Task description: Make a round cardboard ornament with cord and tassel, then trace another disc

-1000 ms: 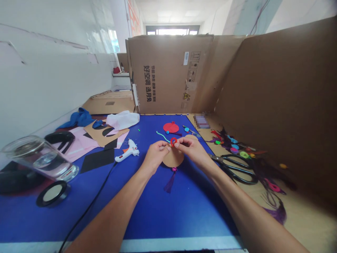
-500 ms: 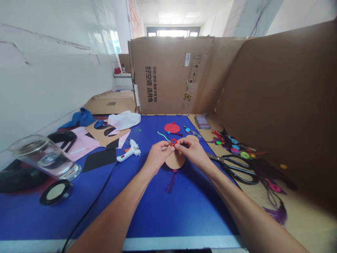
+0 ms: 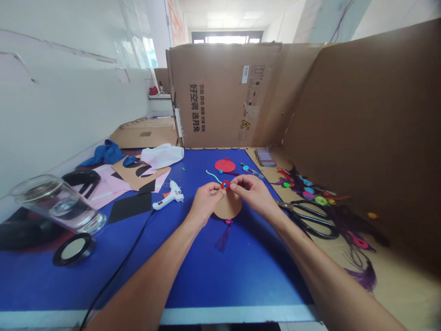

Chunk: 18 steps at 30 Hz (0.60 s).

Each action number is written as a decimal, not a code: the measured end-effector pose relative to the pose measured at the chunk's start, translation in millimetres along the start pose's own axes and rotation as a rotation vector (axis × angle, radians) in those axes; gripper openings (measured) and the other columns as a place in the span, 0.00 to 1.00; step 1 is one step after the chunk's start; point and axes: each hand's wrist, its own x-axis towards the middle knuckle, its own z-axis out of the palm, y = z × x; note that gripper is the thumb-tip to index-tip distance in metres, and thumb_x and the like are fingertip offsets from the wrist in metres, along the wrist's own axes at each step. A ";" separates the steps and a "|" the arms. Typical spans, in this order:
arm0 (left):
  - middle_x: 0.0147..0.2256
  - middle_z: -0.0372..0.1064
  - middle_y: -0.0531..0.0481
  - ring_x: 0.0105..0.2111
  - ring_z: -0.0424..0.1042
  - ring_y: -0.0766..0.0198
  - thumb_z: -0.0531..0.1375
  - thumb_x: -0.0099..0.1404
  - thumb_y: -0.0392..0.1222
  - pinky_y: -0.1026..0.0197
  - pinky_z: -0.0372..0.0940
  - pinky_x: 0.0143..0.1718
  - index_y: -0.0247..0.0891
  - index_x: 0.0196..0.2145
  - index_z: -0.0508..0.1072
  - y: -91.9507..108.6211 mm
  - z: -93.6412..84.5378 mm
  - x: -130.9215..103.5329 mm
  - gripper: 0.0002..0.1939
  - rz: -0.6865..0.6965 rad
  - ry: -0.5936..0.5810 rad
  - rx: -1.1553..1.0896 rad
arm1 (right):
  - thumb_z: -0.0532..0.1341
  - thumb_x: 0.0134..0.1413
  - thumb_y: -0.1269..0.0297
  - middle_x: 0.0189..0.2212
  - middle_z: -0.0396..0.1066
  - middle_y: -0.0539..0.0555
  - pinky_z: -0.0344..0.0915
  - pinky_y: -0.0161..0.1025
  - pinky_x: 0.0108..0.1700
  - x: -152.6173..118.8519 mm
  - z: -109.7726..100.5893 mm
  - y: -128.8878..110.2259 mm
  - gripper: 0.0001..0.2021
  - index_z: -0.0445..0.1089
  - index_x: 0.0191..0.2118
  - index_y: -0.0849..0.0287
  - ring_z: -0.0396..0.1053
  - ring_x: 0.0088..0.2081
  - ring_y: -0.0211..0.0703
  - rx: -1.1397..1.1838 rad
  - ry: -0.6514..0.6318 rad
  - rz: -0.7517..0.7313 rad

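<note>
My left hand (image 3: 206,202) pinches the left side of a small red ring (image 3: 225,185) between thumb and fingers. At the ring's right edge are the closed thumb and fingertips of my right hand (image 3: 255,195). Right below the ring lies a tan disc (image 3: 228,208), with its top partly covered by my fingers. A purple tassel (image 3: 221,240) hangs from the disc's near edge onto the blue table. Beyond my hands a pale green cord (image 3: 212,175) curls out, and a red disc (image 3: 225,165) lies farther back.
A white glue gun (image 3: 169,196) with a black cord lies left. Large black-handled scissors (image 3: 312,218) rest at right, among colourful cords and tassels. A glass of water (image 3: 65,209) stands by a roll of tape (image 3: 73,249). Cardboard walls (image 3: 220,101) rise behind and at right.
My right hand has shifted a little and its raised fingers arch higher, covering the second tan disc behind it. The red ring has moved slightly left. The view has tilted slightly.
</note>
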 end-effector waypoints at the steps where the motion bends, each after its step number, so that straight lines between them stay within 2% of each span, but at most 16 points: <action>1: 0.24 0.67 0.56 0.26 0.60 0.67 0.67 0.56 0.51 0.63 0.49 0.30 0.38 0.30 0.74 0.3 0.4 -0.2 0.13 -0.003 0.001 0.012 | 0.67 0.57 0.51 0.33 0.76 0.53 0.65 0.41 0.40 0.5 -1.5 -1.6 0.13 0.76 0.36 0.57 0.70 0.35 0.43 0.004 0.001 0.004; 7: 0.24 0.65 0.56 0.25 0.57 0.67 0.66 0.56 0.51 0.62 0.47 0.30 0.38 0.31 0.75 2.0 1.0 -1.9 0.13 -0.016 -0.015 0.042 | 0.67 0.59 0.51 0.33 0.76 0.52 0.65 0.41 0.40 0.3 -3.7 -3.3 0.14 0.76 0.35 0.58 0.70 0.34 0.43 -0.032 -0.005 -0.018; 13: 0.27 0.71 0.53 0.28 0.63 0.66 0.69 0.55 0.51 0.62 0.52 0.32 0.37 0.32 0.76 1.7 1.1 -2.2 0.15 -0.032 -0.053 -0.036 | 0.67 0.58 0.54 0.28 0.75 0.52 0.64 0.40 0.35 0.2 -0.8 -2.5 0.12 0.74 0.30 0.56 0.69 0.32 0.44 -0.111 0.020 -0.062; 18: 0.30 0.74 0.52 0.30 0.66 0.66 0.70 0.56 0.52 0.63 0.55 0.35 0.36 0.35 0.79 1.8 -0.7 -1.4 0.16 -0.031 -0.091 -0.088 | 0.66 0.57 0.52 0.28 0.75 0.53 0.64 0.40 0.35 1.1 -3.1 -3.9 0.13 0.74 0.30 0.56 0.69 0.31 0.43 -0.138 0.025 -0.031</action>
